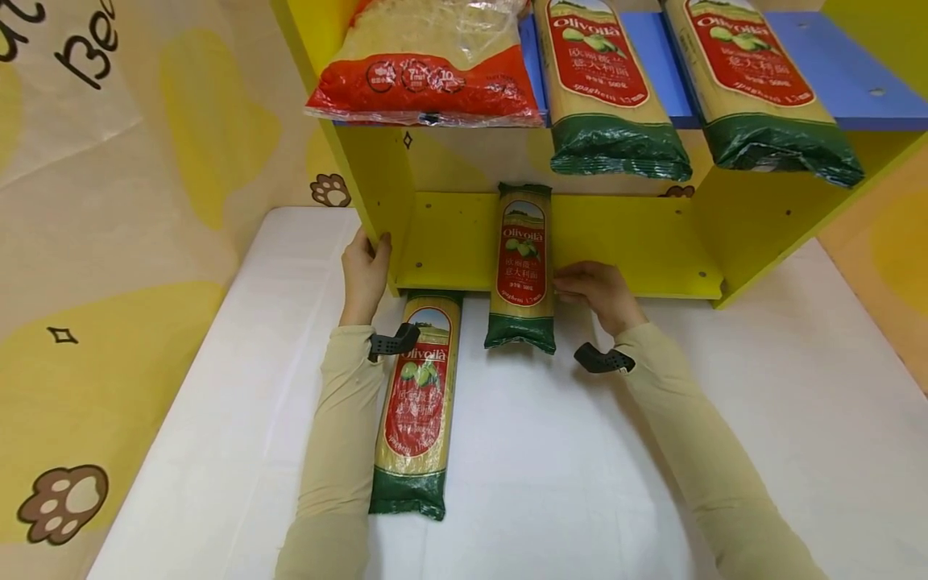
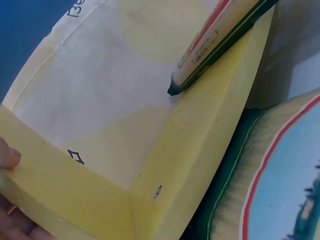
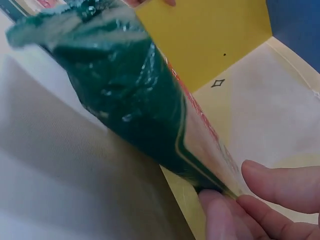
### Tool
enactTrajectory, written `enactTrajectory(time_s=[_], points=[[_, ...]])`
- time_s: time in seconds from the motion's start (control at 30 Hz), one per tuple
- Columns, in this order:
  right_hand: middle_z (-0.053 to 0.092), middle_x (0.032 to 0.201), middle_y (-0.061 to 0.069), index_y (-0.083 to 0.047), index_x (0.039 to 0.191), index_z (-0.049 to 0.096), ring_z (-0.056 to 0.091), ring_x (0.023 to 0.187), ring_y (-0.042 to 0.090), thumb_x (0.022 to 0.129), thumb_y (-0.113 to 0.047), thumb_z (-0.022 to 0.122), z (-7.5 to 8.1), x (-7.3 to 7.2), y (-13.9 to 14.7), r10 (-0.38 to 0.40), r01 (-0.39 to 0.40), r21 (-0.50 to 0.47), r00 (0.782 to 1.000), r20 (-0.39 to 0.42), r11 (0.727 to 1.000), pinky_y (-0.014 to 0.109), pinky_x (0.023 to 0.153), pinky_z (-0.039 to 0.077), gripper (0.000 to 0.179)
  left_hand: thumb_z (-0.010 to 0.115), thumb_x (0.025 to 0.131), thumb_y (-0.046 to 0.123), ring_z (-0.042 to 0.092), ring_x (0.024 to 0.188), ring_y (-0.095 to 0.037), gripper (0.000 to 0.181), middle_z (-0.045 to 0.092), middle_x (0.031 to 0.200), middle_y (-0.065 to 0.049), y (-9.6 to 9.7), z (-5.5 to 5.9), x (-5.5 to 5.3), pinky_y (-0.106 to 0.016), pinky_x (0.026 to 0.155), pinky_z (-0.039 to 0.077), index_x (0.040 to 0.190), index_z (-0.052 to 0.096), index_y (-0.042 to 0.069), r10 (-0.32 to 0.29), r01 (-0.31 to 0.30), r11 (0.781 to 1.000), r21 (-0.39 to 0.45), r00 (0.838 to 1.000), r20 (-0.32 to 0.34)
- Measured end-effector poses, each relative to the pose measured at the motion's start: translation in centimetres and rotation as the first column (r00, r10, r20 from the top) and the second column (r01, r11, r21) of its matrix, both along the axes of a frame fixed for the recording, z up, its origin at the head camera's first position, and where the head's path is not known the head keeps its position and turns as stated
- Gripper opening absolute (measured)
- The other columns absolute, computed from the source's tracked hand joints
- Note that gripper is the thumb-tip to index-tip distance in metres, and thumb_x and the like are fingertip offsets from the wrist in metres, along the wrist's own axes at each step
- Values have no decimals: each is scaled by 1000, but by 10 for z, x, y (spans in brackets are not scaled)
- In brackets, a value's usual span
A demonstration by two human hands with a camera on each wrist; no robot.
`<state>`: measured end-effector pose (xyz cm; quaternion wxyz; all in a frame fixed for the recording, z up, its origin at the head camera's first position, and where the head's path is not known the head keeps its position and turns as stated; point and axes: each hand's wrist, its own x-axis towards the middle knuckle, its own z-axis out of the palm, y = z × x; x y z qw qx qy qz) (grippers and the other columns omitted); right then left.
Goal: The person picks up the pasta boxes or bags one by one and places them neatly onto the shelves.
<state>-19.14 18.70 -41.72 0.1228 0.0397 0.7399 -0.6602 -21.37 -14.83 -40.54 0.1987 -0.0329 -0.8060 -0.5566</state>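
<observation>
A spaghetti pack (image 1: 524, 266) with a red label and green ends lies on the yellow bottom shelf, its near end jutting past the front edge. My right hand (image 1: 598, 292) holds this pack by its right side. In the right wrist view, the fingers (image 3: 265, 220) are at its lower edge and the thumb is just above. My left hand (image 1: 365, 274) grips the front edge of the shelf's left side panel (image 1: 366, 173), thumb on the inner face. A second spaghetti pack (image 1: 416, 411) lies on the white table beside my left forearm, its far end against the shelf front.
On the blue upper shelf (image 1: 870, 76) sit a red-and-clear bag of noodles (image 1: 435, 76) and two more spaghetti packs (image 1: 605, 80), their ends overhanging the front. The white table (image 1: 551, 475) extends before the unit. A patterned cloth (image 1: 109, 322) hangs behind and at the sides.
</observation>
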Motion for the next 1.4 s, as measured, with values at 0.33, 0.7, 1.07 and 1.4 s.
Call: enactTrajectory(time_s=[0.33,0.7,1.07,1.4], points=[[65,93,0,21,122,45,66,85,13,95,0,52,0,22,13,62,-61,-118,998,9,991,26,81,51,35,48,98,10,62,88,-41,26,63,102,-29,2,0,2,-17,62,42,114,58,-7,-7,7,1000,11,1000,-7],[66,93,4,15,114,49,66,86,17,95,-1,53,10,50,6,78,-69,-191,996,40,979,27,79,51,26,48,98,13,60,75,-40,27,62,92,-30,1,-4,2,-17,52,37,117,58,-5,-3,3,1000,10,1000,5],[69,91,9,11,107,54,68,84,19,93,2,52,10,85,-11,186,-167,-304,982,34,938,27,77,52,17,47,98,12,50,57,-17,26,54,71,-22,2,-3,1,-19,49,33,113,59,-6,30,-31,999,-14,999,-43],[70,93,11,16,106,56,68,85,21,92,-1,56,4,115,-31,317,-278,-330,946,70,902,33,78,53,22,48,98,11,58,72,-40,28,59,84,-29,4,0,3,-16,52,37,117,57,-7,18,-17,1000,16,999,-29]])
